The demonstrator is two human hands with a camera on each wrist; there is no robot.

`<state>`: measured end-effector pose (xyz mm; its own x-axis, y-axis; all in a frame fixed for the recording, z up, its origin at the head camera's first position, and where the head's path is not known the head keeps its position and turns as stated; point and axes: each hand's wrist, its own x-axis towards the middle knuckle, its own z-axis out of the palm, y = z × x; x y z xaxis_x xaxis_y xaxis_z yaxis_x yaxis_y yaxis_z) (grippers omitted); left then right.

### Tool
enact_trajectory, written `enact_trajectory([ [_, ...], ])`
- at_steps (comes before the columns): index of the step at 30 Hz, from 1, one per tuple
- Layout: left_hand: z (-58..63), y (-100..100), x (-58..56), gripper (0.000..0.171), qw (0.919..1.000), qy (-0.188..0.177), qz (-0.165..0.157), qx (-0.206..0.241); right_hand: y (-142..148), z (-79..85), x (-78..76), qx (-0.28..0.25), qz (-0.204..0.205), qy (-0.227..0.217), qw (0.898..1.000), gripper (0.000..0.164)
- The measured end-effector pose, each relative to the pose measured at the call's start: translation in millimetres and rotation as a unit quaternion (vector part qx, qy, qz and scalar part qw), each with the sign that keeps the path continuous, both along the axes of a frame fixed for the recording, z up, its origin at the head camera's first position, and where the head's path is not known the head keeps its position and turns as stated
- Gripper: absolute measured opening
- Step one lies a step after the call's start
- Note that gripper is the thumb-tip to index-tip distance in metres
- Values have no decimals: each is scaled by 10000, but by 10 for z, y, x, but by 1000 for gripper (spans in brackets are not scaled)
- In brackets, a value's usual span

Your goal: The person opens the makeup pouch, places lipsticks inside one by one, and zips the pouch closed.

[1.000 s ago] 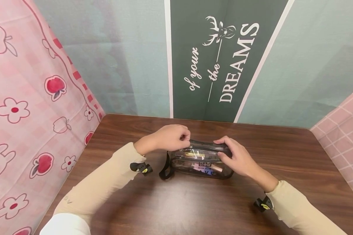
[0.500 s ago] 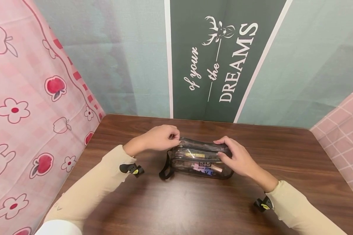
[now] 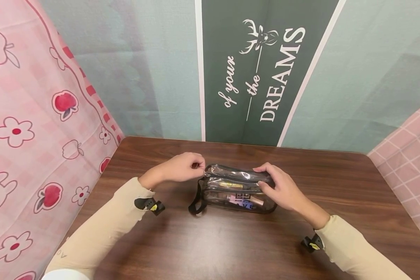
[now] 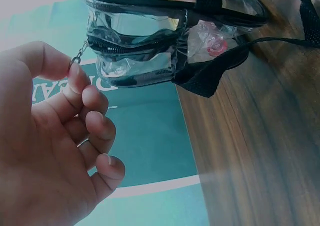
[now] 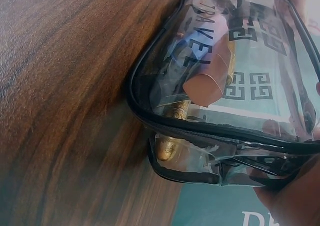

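Observation:
A clear plastic travel pouch (image 3: 217,199) with black trim lies on the wooden table. My left hand (image 3: 180,167) is at its left end. In the left wrist view the thumb and index finger pinch the small metal chain of the zipper pull (image 4: 79,53), the other fingers curled loosely. At the pouch's right end my right hand (image 3: 283,188) grips the upper edge between thumb and fingers. Through the plastic show a gold tube (image 5: 170,147), a pinkish-brown tube (image 5: 205,88) and something blue and pink. A black strap (image 4: 207,80) hangs from the left end.
The brown wooden table (image 3: 210,245) runs back to a green wall cloth (image 3: 231,124) with white lettering. A pink patterned cloth (image 3: 28,155) stands along the left side, and a pink checked one (image 3: 416,155) is on the right.
My left hand has moved left along the pouch's top to its left end, pulling the zipper pull with it. The right hand keeps its grip; the pouch has hardly moved.

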<state>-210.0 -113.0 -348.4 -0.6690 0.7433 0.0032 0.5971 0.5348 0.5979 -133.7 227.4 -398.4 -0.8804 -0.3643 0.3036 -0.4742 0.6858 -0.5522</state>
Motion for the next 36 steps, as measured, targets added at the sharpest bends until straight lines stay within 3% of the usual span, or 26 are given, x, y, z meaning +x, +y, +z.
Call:
enact_trajectory([
  [9, -52, -56, -12, 17, 9986, -296, -198, 392, -6, 17, -7, -23, 13, -28, 10000, 34],
  [24, -276, -174, -25, 19, 9946, -967, 33, 374, 4, 22, -14, -25, -3, -73, 10000, 32],
  [32, -425, -174, -6, 19, 9865, -1542, 139, 543, 6, 12, -19, 0, 13, 39, 10000, 33],
  [36, -501, -166, 6, 17, 9849, -1652, 162, 494, 6, 16, -16, 3, 18, 59, 10000, 32],
])
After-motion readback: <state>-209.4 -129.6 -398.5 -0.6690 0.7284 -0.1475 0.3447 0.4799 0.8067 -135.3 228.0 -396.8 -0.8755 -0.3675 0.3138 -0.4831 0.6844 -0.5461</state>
